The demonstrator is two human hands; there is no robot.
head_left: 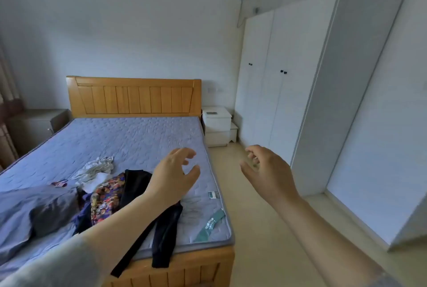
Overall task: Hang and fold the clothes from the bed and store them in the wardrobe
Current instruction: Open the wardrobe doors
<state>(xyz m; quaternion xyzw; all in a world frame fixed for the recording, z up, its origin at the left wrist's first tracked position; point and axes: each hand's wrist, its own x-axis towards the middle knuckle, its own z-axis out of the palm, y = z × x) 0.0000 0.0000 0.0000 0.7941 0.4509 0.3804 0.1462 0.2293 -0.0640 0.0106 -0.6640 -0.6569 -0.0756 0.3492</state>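
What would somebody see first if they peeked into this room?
Two bare hands, left hand and right hand, reach out open in the middle. Below them a messy pile of clothes lies on the blue mattress of a wooden bed. On the right stands a tall white wardrobe, doors shut.

Your left hand and right hand are up, empty, fingers curled. Clothes lie on the bed. The wardrobe is closed.

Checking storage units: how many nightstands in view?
2. A white nightstand stands between the bed and the wardrobe; a grey-brown nightstand sits on the bed's other side, by the curtain.
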